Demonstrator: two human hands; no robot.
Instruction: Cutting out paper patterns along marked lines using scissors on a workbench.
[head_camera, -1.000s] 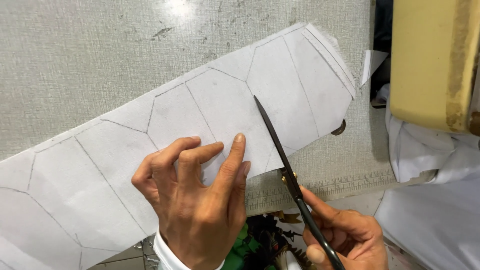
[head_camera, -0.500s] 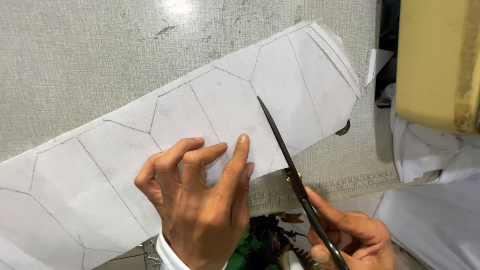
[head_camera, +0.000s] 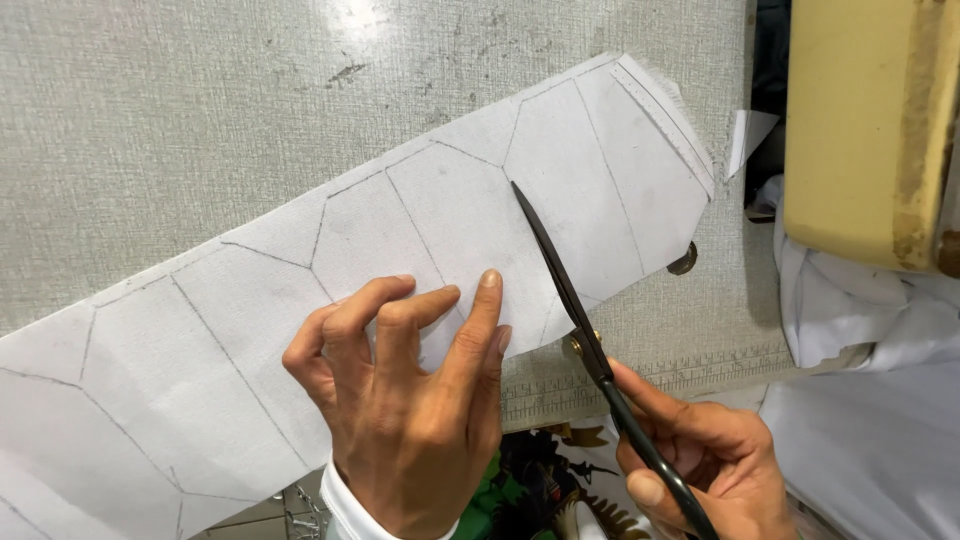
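A long strip of white fabric (head_camera: 250, 320) marked with pencilled hexagon outlines lies slanted across the grey worktable (head_camera: 180, 120). My left hand (head_camera: 410, 400) presses on it near its lower edge, fingers spread and bent. My right hand (head_camera: 700, 460) grips black scissors (head_camera: 580, 310) by the handles at the bottom right. The closed-looking blades lie across the fabric along a drawn line, tip pointing up and left.
A cream-yellow machine body (head_camera: 870, 120) stands at the right edge. White cloth (head_camera: 860, 400) is piled below it. A small round metal piece (head_camera: 684, 262) sits by the strip's right end. A ruler scale (head_camera: 690, 370) runs along the table's front edge.
The scissors' blades have slid slightly forward along the drawn line. My left hand has stayed pressed on the fabric in nearly the same place.
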